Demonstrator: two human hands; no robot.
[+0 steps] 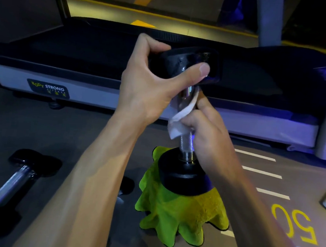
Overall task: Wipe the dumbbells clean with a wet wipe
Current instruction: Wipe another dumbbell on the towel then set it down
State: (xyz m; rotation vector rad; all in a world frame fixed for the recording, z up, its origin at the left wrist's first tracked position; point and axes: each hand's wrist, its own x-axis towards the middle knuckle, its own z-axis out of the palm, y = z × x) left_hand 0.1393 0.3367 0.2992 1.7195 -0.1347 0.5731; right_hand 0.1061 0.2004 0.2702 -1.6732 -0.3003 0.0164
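I judge I'm partway through dumbbell 1 [187, 125], upright on the green cloth [180, 217]: my left hand [151, 84] grips its top head, my right hand [206, 130] pinches the wet wipe [177, 122] round its handle, and the second dumbbell [13, 178] on the floor looks left to do.

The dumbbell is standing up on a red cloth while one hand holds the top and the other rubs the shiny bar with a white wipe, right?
Almost. The cloth under the dumbbell is yellow-green, not red, as the head view shows. The rest holds: the dumbbell stands upright on it, the left hand grips the top end, and the right hand rubs the shiny bar with the white wipe.
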